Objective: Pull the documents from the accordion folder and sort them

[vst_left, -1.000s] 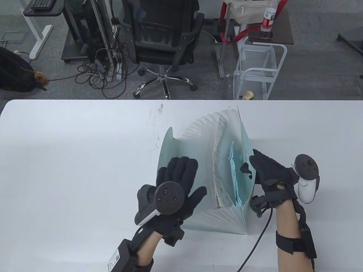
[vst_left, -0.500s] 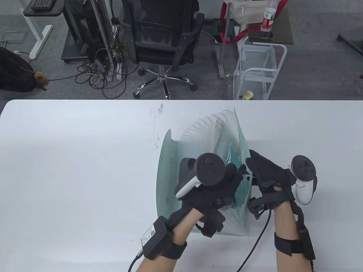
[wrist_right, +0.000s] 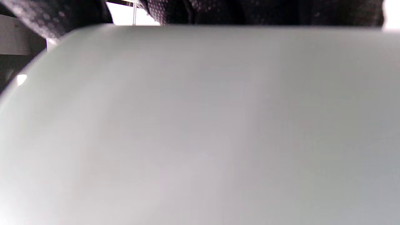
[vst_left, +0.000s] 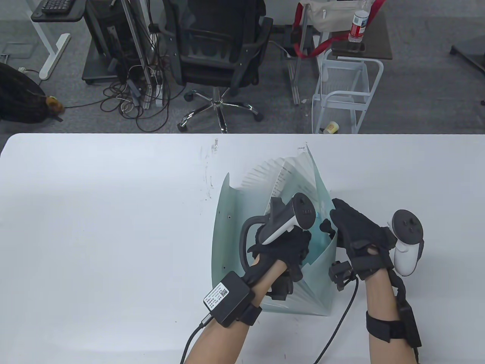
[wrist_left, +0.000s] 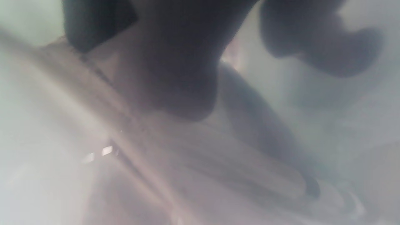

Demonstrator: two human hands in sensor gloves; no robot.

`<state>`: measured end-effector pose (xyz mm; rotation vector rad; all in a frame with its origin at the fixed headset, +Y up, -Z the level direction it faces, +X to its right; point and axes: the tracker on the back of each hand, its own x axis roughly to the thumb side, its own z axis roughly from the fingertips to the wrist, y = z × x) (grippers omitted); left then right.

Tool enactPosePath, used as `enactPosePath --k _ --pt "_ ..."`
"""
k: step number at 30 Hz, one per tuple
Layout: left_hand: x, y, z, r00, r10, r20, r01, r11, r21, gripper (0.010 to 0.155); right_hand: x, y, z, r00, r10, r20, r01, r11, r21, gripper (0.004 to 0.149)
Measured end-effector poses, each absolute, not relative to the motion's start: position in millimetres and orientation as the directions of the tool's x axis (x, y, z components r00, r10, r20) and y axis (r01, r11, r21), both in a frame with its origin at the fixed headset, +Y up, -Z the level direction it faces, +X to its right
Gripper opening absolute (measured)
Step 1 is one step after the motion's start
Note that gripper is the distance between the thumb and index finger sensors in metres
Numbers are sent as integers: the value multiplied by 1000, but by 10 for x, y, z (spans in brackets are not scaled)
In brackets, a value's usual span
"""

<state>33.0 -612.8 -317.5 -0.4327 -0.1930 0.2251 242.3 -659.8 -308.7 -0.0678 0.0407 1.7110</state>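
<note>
A pale green translucent accordion folder (vst_left: 227,227) stands fanned open in the middle of the white table (vst_left: 94,212). A white printed sheet (vst_left: 290,176) and blue papers (vst_left: 320,237) stand in its right-hand pockets. My left hand (vst_left: 284,244) reaches down into a pocket near the blue papers, and its fingertips are hidden inside. In the left wrist view, dark blurred fingers (wrist_left: 175,62) hang among the pleats. My right hand (vst_left: 339,225) grips the top edge of the folder's right wall, thumb inside. That wall (wrist_right: 200,125) fills the right wrist view.
The table's far edge runs behind the folder. Beyond it stand an office chair (vst_left: 216,49), a white wire cart (vst_left: 343,94) and a side table with a bottle (vst_left: 358,24). Cables trail from both wrists across the near table.
My left hand left the folder's left flap, moved right and went down into a pocket, turning on edge. The right wall and white sheet leaned left. My right hand kept its grip.
</note>
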Motion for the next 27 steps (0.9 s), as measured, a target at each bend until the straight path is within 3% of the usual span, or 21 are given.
enactPosePath --k 8,12,21,27 --pt "357 -6255 -3219 934 307 182 -161 817 -553 78 2394 -6599 -3086 -150 987 -60 -989 -150 -10 73" --pt "339 -6263 -3260 937 304 174 -166 823 -542 64 2389 -6605 -3088 -147 987 -59 -989 -148 -6 74" --pt "348 -6357 -3327 935 306 178 -141 783 -605 62 2345 -6603 -3097 -156 986 -55 -988 -156 2 74" --pt "366 -6377 -3309 917 328 229 -131 787 -603 50 2314 -6609 -3102 -162 986 -46 -987 -161 14 74"
